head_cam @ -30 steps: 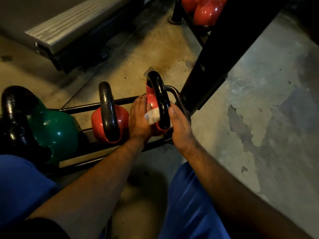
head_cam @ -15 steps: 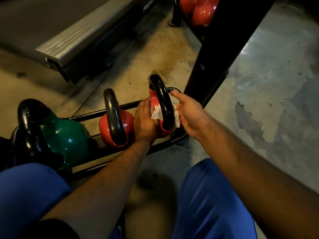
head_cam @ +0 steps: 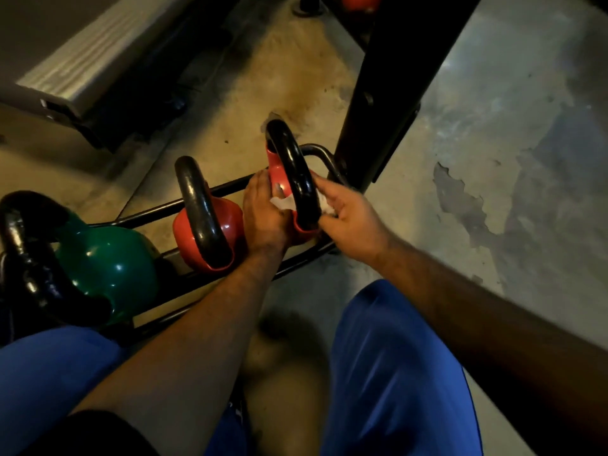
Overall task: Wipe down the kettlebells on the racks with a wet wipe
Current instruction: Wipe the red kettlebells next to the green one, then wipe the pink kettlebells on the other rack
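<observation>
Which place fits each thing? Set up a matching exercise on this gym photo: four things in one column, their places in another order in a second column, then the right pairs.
Things
1. green kettlebell
2. wet wipe
3. rightmost red kettlebell
4. blue shorts

Places
A. between the left hand and right hand
B. threaded through a black handle
C. bottom of the picture, on the person's legs
D. left part of the rack

Pairs: 1-D, 2-B, 3-A, 4-C

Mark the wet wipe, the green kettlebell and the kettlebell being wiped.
wet wipe (head_cam: 282, 203), head view, white fold left of the handle.
green kettlebell (head_cam: 108, 261), head view, middle of its round body.
red kettlebell being wiped (head_cam: 297, 172), head view, black handle loop.
</observation>
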The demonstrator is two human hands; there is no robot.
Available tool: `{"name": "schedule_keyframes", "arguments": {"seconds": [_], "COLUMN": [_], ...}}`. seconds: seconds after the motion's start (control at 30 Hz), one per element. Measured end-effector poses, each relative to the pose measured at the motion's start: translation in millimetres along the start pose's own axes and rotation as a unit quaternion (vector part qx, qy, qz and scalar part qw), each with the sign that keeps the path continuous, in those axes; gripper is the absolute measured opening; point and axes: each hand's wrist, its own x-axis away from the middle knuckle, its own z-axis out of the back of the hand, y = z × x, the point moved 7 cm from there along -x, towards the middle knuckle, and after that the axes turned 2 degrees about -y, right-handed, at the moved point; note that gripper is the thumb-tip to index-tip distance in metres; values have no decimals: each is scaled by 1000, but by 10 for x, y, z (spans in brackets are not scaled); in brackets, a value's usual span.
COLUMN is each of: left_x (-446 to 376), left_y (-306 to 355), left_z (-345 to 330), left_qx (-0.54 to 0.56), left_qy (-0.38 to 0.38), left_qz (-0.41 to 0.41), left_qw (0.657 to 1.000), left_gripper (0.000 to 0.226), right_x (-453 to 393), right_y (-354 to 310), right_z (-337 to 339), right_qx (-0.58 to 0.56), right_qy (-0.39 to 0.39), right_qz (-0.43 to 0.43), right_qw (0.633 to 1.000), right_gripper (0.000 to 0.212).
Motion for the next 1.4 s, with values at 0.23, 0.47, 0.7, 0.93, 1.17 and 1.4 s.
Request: {"name": "schedule_keyframes", "arguments": {"seconds": [0.23, 0.47, 0.7, 0.93, 1.17, 1.4], "left_x": [-256, 376, 1221, 1934, 2662, 3186], "left_y": [-421, 431, 1305, 2940, 4390, 5179], "left_z": [-160, 360, 864, 1361, 2006, 2533], "left_qx": [-22, -120, -160, -155, -177, -166], "left_qy": [-44, -56, -106, -192, -256, -276], "left_qz": [2, 40, 123, 78, -32, -67], "left_qw": [999, 990, 974, 966, 950, 944], "left_gripper": [74, 33, 28, 34, 36, 32], "right_x": [25, 490, 1489, 2429, 3289, 4097], "right_y": [-5, -108, -861, -2166, -3418, -4342], "right_z": [90, 158, 630, 1548, 2191, 2638], "right_qx": [-47, -317, -429, -425, -302, -142], "right_qy": [117, 168, 178, 225, 241, 254], "right_qz": [-76, -280, -390, -342, -288, -215], "right_qw": [989, 891, 795, 807, 876, 932], "right_gripper": [44, 25, 18, 10, 28, 14]}}
